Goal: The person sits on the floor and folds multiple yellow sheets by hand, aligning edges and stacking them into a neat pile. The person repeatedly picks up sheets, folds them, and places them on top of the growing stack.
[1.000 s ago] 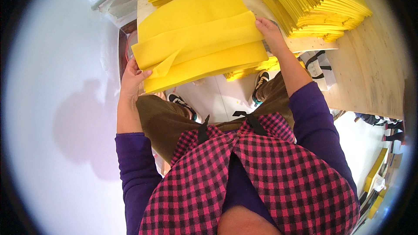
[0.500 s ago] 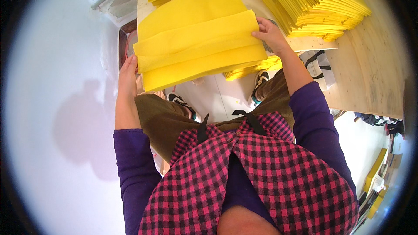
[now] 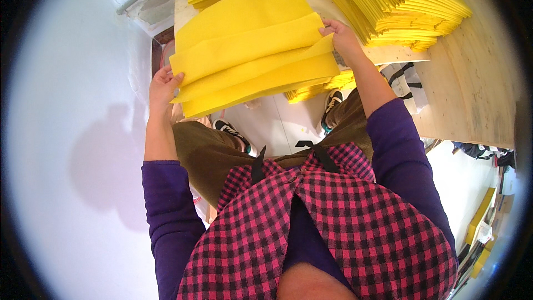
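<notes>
- Pinching yellow sheet (image 3: 250,47) at opposite sides with left grip (image 3: 162,90) and right grip (image 3: 346,41).
- Held over yellow layers (image 3: 261,80) at near edge of desk (image 3: 398,54), left of yellow stack (image 3: 413,11).
- Probably light, soft and easily creased; best taken by 2 opposite edges.
- Bearing no readable brand, label or writing.

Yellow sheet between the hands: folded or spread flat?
Folded, not flat: the yellow sheet shows a band overlapping the layers below it, running crosswise between left hand and right hand.
</notes>
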Demonstrator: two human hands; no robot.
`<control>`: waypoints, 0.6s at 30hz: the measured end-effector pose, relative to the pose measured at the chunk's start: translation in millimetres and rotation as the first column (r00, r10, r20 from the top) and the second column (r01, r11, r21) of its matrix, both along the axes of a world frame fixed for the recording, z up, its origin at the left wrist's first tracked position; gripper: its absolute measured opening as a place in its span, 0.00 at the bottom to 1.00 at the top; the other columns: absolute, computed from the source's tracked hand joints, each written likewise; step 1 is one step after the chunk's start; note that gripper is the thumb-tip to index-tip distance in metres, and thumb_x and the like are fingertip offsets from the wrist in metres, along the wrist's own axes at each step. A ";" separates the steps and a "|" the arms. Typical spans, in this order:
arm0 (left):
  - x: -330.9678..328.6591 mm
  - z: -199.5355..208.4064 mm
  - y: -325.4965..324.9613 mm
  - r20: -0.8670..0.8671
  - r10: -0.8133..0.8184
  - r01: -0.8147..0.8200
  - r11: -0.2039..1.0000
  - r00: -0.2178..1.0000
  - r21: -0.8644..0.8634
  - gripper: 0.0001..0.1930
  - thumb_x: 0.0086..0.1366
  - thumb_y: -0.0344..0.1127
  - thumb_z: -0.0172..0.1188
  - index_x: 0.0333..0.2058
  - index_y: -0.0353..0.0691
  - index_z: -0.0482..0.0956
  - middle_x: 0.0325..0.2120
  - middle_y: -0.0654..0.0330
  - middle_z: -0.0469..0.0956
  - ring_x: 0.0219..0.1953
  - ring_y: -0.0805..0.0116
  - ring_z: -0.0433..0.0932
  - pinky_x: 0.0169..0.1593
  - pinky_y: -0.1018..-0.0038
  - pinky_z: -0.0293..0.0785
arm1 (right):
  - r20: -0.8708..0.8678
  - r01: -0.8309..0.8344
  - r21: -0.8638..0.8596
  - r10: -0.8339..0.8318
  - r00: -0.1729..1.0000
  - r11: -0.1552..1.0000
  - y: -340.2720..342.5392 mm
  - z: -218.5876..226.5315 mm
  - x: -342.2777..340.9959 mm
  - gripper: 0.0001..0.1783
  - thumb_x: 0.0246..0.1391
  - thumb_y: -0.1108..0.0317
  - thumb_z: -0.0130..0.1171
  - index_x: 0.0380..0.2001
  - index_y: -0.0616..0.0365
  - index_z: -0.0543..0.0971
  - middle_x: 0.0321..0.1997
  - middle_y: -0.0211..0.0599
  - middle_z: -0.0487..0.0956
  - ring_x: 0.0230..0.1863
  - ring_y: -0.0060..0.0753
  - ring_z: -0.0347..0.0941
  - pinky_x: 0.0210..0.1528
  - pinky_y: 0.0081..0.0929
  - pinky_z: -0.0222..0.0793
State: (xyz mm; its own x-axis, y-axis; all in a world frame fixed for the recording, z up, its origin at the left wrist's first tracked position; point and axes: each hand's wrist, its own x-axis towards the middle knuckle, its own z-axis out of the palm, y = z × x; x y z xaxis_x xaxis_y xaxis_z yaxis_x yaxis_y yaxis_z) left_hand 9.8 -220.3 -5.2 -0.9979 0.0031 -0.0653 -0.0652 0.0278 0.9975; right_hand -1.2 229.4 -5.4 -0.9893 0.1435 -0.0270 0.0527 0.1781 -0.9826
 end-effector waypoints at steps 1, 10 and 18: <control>-1.9 -1.9 -1.3 -0.031 0.029 -0.031 0.997 0.999 -0.067 0.18 0.60 0.24 0.57 0.50 0.33 0.71 0.33 0.63 0.80 0.32 0.77 0.77 0.36 0.82 0.71 | -0.006 -0.004 -0.031 0.004 1.000 0.999 -0.3 0.0 -0.1 0.21 0.55 0.67 0.57 0.51 0.64 0.72 0.37 0.35 0.80 0.36 0.24 0.74 0.40 0.22 0.68; -0.3 2.1 11.1 -0.173 0.189 -0.244 0.883 0.967 -0.400 0.23 0.56 0.23 0.61 0.52 0.33 0.70 0.21 0.66 0.74 0.24 0.80 0.70 0.30 0.83 0.67 | -0.125 0.071 0.245 -0.041 0.991 0.967 -4.2 -3.7 -2.0 0.21 0.54 0.66 0.59 0.50 0.59 0.72 0.26 0.25 0.76 0.29 0.16 0.68 0.32 0.17 0.64; -7.0 -6.4 14.4 -0.148 0.182 -0.231 0.854 0.972 -0.466 0.23 0.56 0.22 0.60 0.52 0.33 0.68 0.23 0.65 0.75 0.25 0.79 0.72 0.32 0.83 0.68 | -0.154 0.119 0.434 -0.057 0.986 0.893 -10.7 -2.2 -3.7 0.22 0.52 0.65 0.59 0.51 0.54 0.72 0.24 0.31 0.75 0.25 0.23 0.68 0.31 0.23 0.65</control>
